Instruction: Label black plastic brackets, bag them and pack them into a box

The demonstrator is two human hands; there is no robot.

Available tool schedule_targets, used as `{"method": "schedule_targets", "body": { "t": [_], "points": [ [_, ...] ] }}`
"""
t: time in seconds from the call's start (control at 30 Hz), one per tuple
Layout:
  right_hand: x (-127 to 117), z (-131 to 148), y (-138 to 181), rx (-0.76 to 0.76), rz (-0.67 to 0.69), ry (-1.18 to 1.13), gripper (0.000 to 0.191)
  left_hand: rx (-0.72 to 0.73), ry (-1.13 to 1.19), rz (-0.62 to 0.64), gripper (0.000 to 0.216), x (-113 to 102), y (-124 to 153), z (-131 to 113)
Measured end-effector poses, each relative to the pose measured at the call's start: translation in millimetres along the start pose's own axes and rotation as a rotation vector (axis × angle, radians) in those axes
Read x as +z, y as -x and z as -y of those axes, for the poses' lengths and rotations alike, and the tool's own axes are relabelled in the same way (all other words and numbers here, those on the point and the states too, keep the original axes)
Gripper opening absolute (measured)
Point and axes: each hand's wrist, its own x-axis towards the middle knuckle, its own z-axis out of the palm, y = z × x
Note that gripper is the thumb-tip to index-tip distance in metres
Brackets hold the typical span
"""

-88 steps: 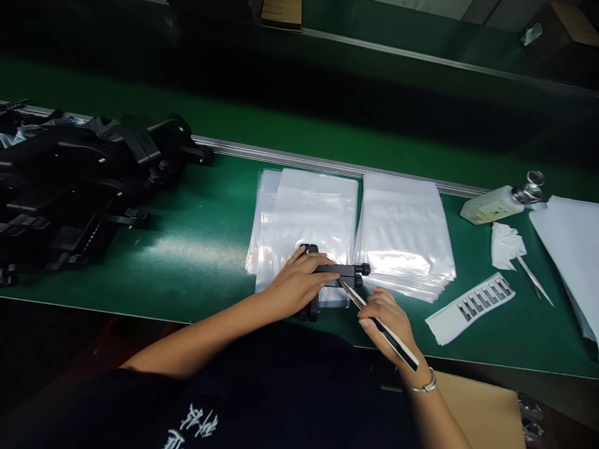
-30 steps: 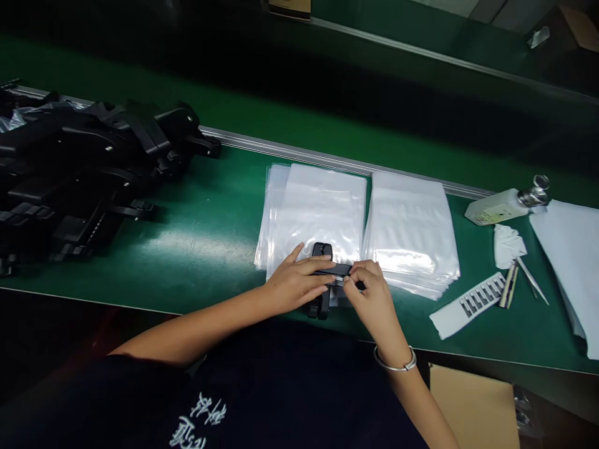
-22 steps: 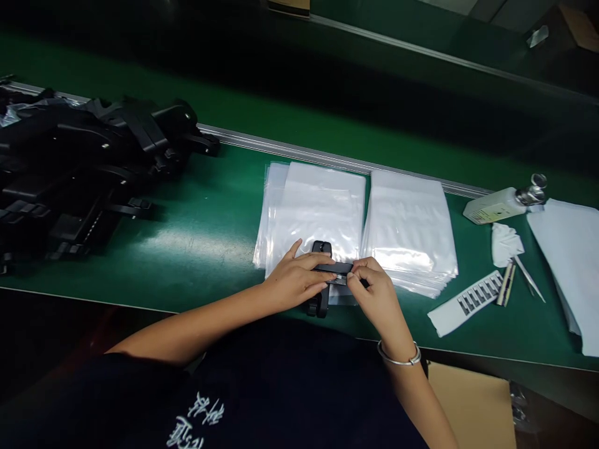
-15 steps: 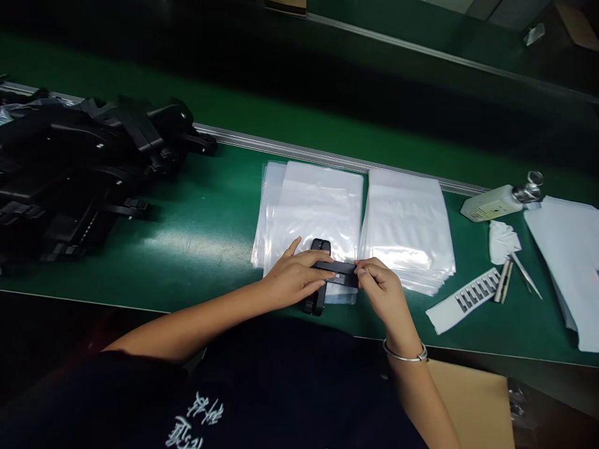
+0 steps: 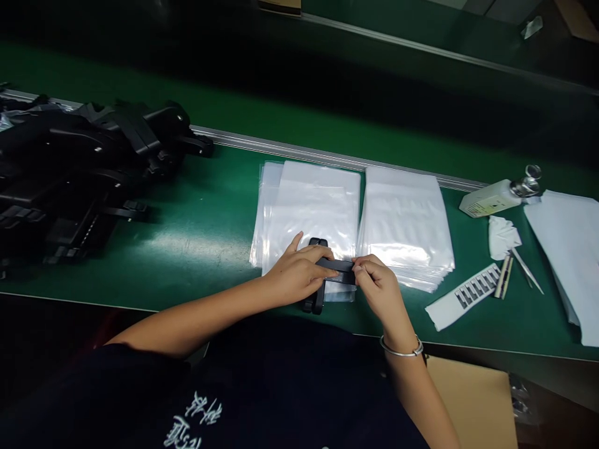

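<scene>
A small black plastic part [image 5: 337,270] with a T shape lies on the near end of a stack of clear plastic bags [image 5: 309,206], close to the table's front edge. My left hand [image 5: 297,273] lies over its left portion, fingers curled on it and pressing it down. My right hand [image 5: 377,284] pinches the right end of the part's crossbar between thumb and fingertips. A silver bracelet circles my right wrist.
A second stack of clear bags [image 5: 405,218] lies to the right. Further right are a label strip [image 5: 470,295], tweezers [image 5: 526,269], a crumpled wipe [image 5: 501,236], a white bottle [image 5: 496,197] and white sheets [image 5: 568,249]. Several black parts [image 5: 79,168] are heaped at left on the green table [image 5: 196,243].
My right hand put down the tweezers it held 2.9 s ago and came back to pinch the part's right end. My left hand stayed on the part.
</scene>
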Motion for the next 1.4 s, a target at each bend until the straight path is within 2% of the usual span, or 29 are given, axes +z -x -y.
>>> {"method": "schedule_targets", "body": {
  "t": [0.17, 0.37, 0.57, 0.63, 0.73, 0.83, 0.97, 1.03, 1.13, 1.27, 1.4],
  "points": [
    [0, 1, 0, -0.022, -0.001, 0.043, 0.031, 0.073, -0.077, -0.014, 0.035, 5, -2, -3],
    [-1, 3, -1, -0.039, -0.005, 0.093, 0.030, 0.320, -0.332, -0.159, 0.030, 8, 22, 7],
    [-1, -2, -2, -0.059, 0.019, 0.100, 0.030, 0.405, -0.458, -0.191, 0.033, 16, 8, -4],
    [-3, -4, -3, -0.061, 0.026, 0.114, 0.030, 0.413, -0.464, -0.187, 0.033, 14, 13, -4],
    [-14, -2, -2, -0.067, 0.062, 0.084, 0.028, 0.350, -0.422, -0.165, 0.029, 4, 36, 3],
    [-29, 0, 3, -0.151, 0.113, 0.103, 0.018, 0.163, -0.356, -0.223, 0.037, -4, 55, 14],
    [-29, -8, 9, -0.386, 0.186, 0.458, 0.054, -0.123, -0.191, -0.386, 0.041, -1, 54, 23],
    [-21, -14, 11, -0.472, 0.156, 0.542, 0.052, -0.162, -0.132, -0.379, 0.040, 3, 50, 26],
    [-14, -18, 19, -0.597, 0.066, 0.551, 0.045, -0.151, -0.170, -0.357, 0.040, 10, 51, 29],
    [-24, -13, 36, -0.729, -0.165, 0.618, 0.054, -0.004, -0.291, -0.282, 0.035, 26, 59, 23],
    [-40, -5, 45, -0.719, -0.288, 0.594, 0.054, 0.200, -0.418, -0.112, 0.039, 49, 60, 13]
  ]
}}
